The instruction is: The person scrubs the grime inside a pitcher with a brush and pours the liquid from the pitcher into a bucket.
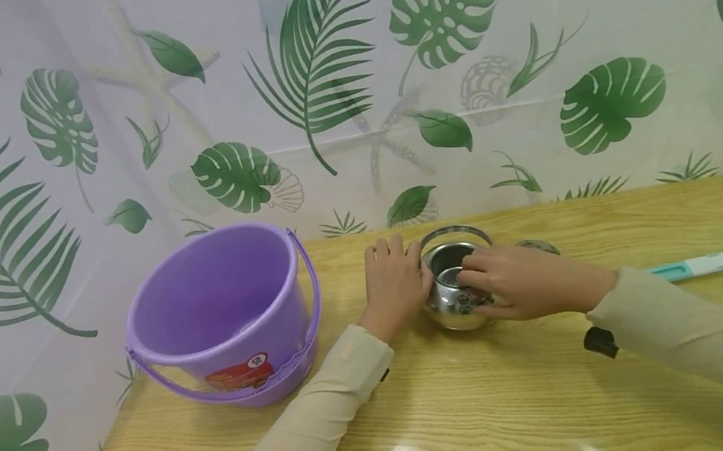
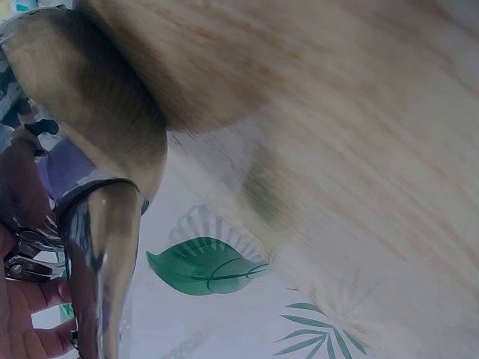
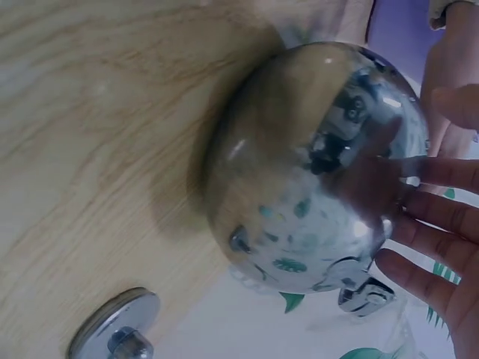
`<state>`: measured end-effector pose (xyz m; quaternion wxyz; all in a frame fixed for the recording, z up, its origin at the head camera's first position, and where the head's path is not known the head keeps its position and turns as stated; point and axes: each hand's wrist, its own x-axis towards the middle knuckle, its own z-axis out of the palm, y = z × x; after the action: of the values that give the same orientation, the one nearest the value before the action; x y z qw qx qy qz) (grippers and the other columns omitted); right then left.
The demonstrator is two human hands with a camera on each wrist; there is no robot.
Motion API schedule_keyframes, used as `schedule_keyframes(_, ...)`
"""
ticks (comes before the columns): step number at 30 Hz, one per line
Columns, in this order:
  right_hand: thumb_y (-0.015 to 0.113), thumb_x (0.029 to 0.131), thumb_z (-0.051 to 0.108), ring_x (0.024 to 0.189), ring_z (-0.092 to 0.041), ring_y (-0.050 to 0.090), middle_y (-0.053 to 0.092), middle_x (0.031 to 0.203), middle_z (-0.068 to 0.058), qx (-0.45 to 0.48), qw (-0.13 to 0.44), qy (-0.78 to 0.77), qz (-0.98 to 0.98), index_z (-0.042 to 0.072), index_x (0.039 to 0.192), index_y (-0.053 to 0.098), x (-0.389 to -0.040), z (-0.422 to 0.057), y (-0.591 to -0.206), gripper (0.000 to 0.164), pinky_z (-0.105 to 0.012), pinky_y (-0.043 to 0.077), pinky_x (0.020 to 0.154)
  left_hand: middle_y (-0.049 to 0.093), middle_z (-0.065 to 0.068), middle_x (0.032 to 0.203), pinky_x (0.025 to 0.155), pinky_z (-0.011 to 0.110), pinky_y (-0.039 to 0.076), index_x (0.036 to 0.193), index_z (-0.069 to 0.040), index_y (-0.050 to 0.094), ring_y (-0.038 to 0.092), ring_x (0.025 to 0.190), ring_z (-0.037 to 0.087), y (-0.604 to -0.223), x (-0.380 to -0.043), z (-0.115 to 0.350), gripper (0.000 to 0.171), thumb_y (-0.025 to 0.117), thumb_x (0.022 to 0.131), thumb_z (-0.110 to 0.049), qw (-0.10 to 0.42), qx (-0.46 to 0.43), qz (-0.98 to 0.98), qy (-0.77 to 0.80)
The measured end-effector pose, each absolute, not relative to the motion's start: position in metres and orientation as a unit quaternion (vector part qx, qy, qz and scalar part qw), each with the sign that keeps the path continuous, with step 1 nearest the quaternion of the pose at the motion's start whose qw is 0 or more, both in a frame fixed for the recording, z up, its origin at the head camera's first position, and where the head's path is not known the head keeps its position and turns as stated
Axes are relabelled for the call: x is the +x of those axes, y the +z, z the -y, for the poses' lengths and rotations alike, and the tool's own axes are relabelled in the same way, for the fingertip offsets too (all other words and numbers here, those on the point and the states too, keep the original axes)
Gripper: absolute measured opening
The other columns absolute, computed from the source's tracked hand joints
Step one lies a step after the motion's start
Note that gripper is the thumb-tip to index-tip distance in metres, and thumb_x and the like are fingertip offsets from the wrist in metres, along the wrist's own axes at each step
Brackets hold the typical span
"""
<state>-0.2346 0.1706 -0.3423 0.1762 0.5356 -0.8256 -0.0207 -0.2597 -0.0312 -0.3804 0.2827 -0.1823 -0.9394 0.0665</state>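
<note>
A shiny steel teapot point(image 1: 459, 308) stands on the wooden table, its mouth uncovered and its hoop handle point(image 1: 452, 230) raised at the back. A round metal piece point(image 1: 450, 276) shows inside the mouth. My left hand point(image 1: 394, 286) grips the teapot's left side, fingertips by the spout point(image 2: 101, 269) and handle hinge in the left wrist view. From the right, my right hand point(image 1: 529, 279) reaches over the rim, some fingertips dipping into the mouth. In the right wrist view its fingers are extended and spread at the rim. The knobbed lid point(image 3: 116, 325) lies beside the teapot.
A purple bucket point(image 1: 219, 299) with a red label stands at the left, its handle lowered. At the far right lies a brush point(image 1: 693, 267) with a blue-and-white handle and yellow head. Leaf-patterned cloth point(image 1: 337, 52) hangs behind the table point(image 1: 484, 408).
</note>
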Motion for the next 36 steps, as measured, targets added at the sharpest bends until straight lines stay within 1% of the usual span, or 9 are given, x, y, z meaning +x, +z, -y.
schedule_keyframes(6, 0.071, 0.079, 0.035, 0.070, -0.009, 0.043, 0.048, 0.079, 0.004, 0.535, 0.164, -0.021, 0.829, 0.011, 0.092, 0.057, -0.2390, -0.1705, -0.3467, 0.031, -0.030, 0.041, 0.064, 0.056, 0.002, 0.097, 0.079, 0.034, 0.040, 0.099, -0.018, 0.058, 0.051, 0.088, 0.021, -0.3796, -0.2591, 0.0314, 0.020, 0.047, 0.092, -0.033, 0.280, -0.182, 0.940, 0.070)
schedule_keyframes(9, 0.070, 0.079, 0.038, 0.073, -0.010, 0.047, 0.051, 0.081, 0.004, 0.532, 0.156, -0.028, 0.832, 0.011, 0.092, 0.058, -0.2408, -0.1705, -0.3492, 0.032, -0.033, 0.044, 0.067, 0.056, 0.002, 0.096, 0.079, 0.034, 0.040, 0.098, -0.018, 0.058, 0.051, 0.088, 0.021, -0.3788, -0.2584, 0.0313, 0.020, 0.047, 0.092, -0.033, 0.278, -0.180, 0.941, 0.072)
schedule_keyframes(13, 0.071, 0.078, 0.039, 0.079, -0.014, 0.055, 0.058, 0.088, -0.001, 0.530, 0.145, -0.030, 0.835, 0.009, 0.094, 0.059, -0.2421, -0.1698, -0.3512, 0.037, -0.036, 0.048, 0.071, 0.056, 0.002, 0.096, 0.080, 0.034, 0.040, 0.098, -0.018, 0.058, 0.051, 0.089, 0.021, -0.3780, -0.2580, 0.0315, 0.020, 0.047, 0.092, -0.033, 0.276, -0.179, 0.942, 0.071)
schedule_keyframes(15, 0.072, 0.078, 0.038, 0.078, -0.014, 0.057, 0.060, 0.088, -0.002, 0.530, 0.141, -0.026, 0.836, 0.008, 0.095, 0.059, -0.2421, -0.1694, -0.3514, 0.037, -0.036, 0.049, 0.070, 0.056, 0.002, 0.096, 0.080, 0.034, 0.040, 0.098, -0.018, 0.058, 0.052, 0.089, 0.021, -0.3780, -0.2581, 0.0317, 0.020, 0.047, 0.092, -0.033, 0.275, -0.179, 0.942, 0.068)
schedule_keyframes(20, 0.072, 0.078, 0.037, 0.072, -0.013, 0.056, 0.059, 0.082, 0.000, 0.528, 0.136, -0.017, 0.838, 0.009, 0.092, 0.058, -0.2419, -0.1685, -0.3516, 0.034, -0.035, 0.049, 0.066, 0.057, 0.002, 0.097, 0.080, 0.034, 0.040, 0.098, -0.018, 0.058, 0.052, 0.089, 0.021, -0.3793, -0.2587, 0.0317, 0.020, 0.047, 0.092, -0.033, 0.275, -0.180, 0.942, 0.065)
schedule_keyframes(24, 0.071, 0.079, 0.037, 0.074, -0.014, 0.058, 0.061, 0.084, -0.001, 0.524, 0.132, -0.015, 0.841, 0.010, 0.091, 0.057, -0.2423, -0.1684, -0.3509, 0.033, -0.036, 0.049, 0.068, 0.057, 0.002, 0.097, 0.080, 0.034, 0.040, 0.099, -0.018, 0.058, 0.052, 0.089, 0.021, -0.3789, -0.2591, 0.0311, 0.020, 0.047, 0.092, -0.033, 0.273, -0.179, 0.943, 0.068)
schedule_keyframes(28, 0.071, 0.079, 0.038, 0.073, -0.012, 0.056, 0.060, 0.083, 0.001, 0.519, 0.122, -0.014, 0.846, 0.011, 0.091, 0.056, -0.2429, -0.1684, -0.3488, 0.033, -0.035, 0.047, 0.067, 0.057, 0.002, 0.098, 0.080, 0.034, 0.040, 0.099, -0.018, 0.058, 0.052, 0.090, 0.021, -0.3776, -0.2586, 0.0309, 0.020, 0.047, 0.092, -0.033, 0.271, -0.178, 0.943, 0.070)
schedule_keyframes(32, 0.069, 0.081, 0.035, 0.072, -0.011, 0.053, 0.058, 0.082, 0.001, 0.515, 0.111, -0.010, 0.850, 0.009, 0.094, 0.057, -0.2432, -0.1677, -0.3456, 0.031, -0.034, 0.047, 0.066, 0.057, 0.002, 0.098, 0.081, 0.035, 0.040, 0.100, -0.018, 0.058, 0.052, 0.091, 0.021, -0.3770, -0.2583, 0.0307, 0.021, 0.046, 0.093, -0.033, 0.266, -0.177, 0.945, 0.069)
schedule_keyframes(36, 0.062, 0.084, 0.021, 0.073, -0.013, 0.055, 0.060, 0.082, -0.001, 0.510, 0.097, -0.003, 0.855, 0.005, 0.099, 0.060, -0.2428, -0.1665, -0.3422, 0.022, -0.035, 0.048, 0.068, 0.056, 0.002, 0.098, 0.081, 0.035, 0.040, 0.100, -0.018, 0.058, 0.051, 0.092, 0.022, -0.3776, -0.2579, 0.0303, 0.021, 0.046, 0.092, -0.034, 0.262, -0.176, 0.947, 0.066)
